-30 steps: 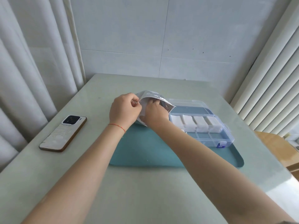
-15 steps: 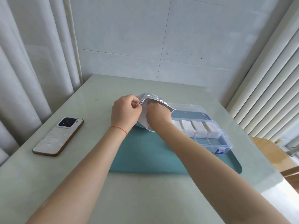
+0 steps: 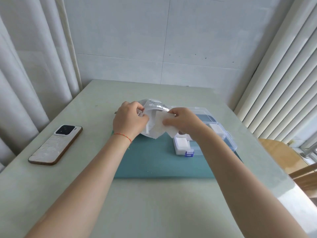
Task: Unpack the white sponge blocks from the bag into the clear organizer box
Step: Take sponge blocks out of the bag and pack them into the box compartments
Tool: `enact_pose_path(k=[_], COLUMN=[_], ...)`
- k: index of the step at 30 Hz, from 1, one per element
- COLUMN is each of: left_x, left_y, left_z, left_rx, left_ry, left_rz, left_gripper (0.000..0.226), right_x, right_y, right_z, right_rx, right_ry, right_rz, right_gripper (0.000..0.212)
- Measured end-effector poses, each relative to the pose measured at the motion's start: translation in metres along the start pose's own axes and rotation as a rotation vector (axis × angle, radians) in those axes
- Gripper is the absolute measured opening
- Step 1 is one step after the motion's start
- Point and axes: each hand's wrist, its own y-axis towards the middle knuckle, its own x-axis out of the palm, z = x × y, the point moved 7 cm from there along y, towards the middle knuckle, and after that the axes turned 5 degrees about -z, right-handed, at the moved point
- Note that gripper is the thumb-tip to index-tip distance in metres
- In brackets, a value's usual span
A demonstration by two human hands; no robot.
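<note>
The bag [image 3: 155, 107] is held up off the mat [image 3: 154, 162], mouth toward the person, at the near-left corner of the box [image 3: 223, 134], probably so that each block has only a short way to go from the opening to a compartment. The left hand [image 3: 128, 121] is curled with fingers and thumb pinching the left edge of the bag's mouth, which seems meant to keep the thin film spread and steady while the other hand draws things out. The right hand [image 3: 183, 121] is closed on a white block [image 3: 163, 127] at the bag's mouth, thumb on the near face and fingers wrapped behind it; the block appears mostly out of the bag, though where film ends and sponge begins is hard to tell. The two hands are close together, with the bag opening between them, not touching each other. The box sits on the right part of the mat with its lid open behind it; one block [image 3: 181, 145] lies in the near-left compartment beside the blue latch [image 3: 189, 153], and more white shows in a compartment behind the right wrist, partly hidden. A phone [image 3: 55, 145] lies face down on the table [image 3: 154, 203], well apart to the left, out of the way of the work.
</note>
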Motion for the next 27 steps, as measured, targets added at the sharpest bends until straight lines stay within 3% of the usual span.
enact_pose_path(k=[6,7,10,12,15,20,24,27], left_x=[-0.007,-0.001,0.038,0.057,0.071,0.082,0.08,0.075], left_y=[-0.028,-0.029,-0.036,-0.04,-0.034,-0.031,-0.026,-0.018], left_z=[0.036,0.042,0.056,0.059,0.053,0.05,0.064,0.078], left_rx=[0.155,0.126,0.0,-0.061,-0.123,-0.171,-0.231,-0.212], left_ry=[-0.233,-0.26,-0.282,-0.412,-0.567,-0.621,-0.9,-0.956], left_rz=[0.125,0.038,-0.42,-0.547,-0.523,-0.499,-0.473,-0.47], left_gripper=[0.015,0.014,0.021,0.019,0.014,0.005,0.009,0.008], right_x=[-0.025,-0.029,-0.038,-0.043,-0.054,-0.068,-0.076,-0.078], right_y=[-0.015,-0.017,-0.02,-0.02,-0.02,-0.016,-0.006,0.0], right_z=[0.023,0.024,0.029,0.036,0.053,0.08,0.076,0.054], right_rx=[-0.075,-0.097,-0.143,-0.136,-0.102,-0.02,0.013,-0.042], right_ry=[0.228,0.256,0.32,0.354,0.405,0.509,0.649,0.69], right_rz=[-0.103,-0.096,-0.059,-0.029,0.057,0.241,0.292,0.263], right_gripper=[0.01,0.008,0.007,0.007,0.011,0.012,0.011,0.004])
